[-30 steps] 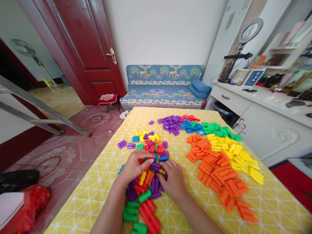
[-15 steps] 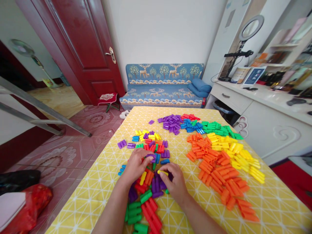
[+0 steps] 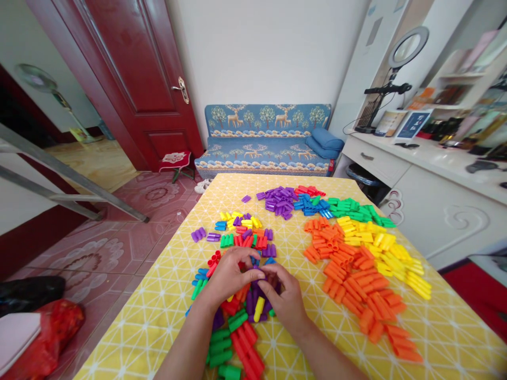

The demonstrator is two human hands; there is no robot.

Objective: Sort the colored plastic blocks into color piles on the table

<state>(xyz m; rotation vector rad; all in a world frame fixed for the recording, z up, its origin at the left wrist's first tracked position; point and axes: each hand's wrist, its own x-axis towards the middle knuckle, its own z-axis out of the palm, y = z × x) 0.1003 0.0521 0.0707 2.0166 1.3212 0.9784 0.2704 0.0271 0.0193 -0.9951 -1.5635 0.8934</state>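
Observation:
A purple tube-shaped plastic block (image 3: 256, 273) is between the fingertips of both hands, partly hidden by them. My left hand (image 3: 233, 273) pinches it from the left, and my right hand (image 3: 284, 296) closes on it from the right. Below the fingers, a single yellow tube block (image 3: 259, 309) lies on top of purple blocks in the mixed pile. Green blocks (image 3: 219, 345) and red blocks (image 3: 246, 351) lie nearer to me, between the forearms. Just beyond the left hand are red blocks (image 3: 242, 241) and a purple block (image 3: 269, 250).
The table has a yellow patterned cloth (image 3: 150, 322). To the right lie heaps of orange blocks (image 3: 348, 274) and yellow blocks (image 3: 382, 243). Farther back are purple (image 3: 280, 200), blue (image 3: 307, 205), green (image 3: 356, 209) and red blocks (image 3: 310, 190). A blue sofa (image 3: 265, 145) stands behind the table.
My hands have come together on the purple block that my left hand held. The yellow block has left my right fingers and now lies on the pile.

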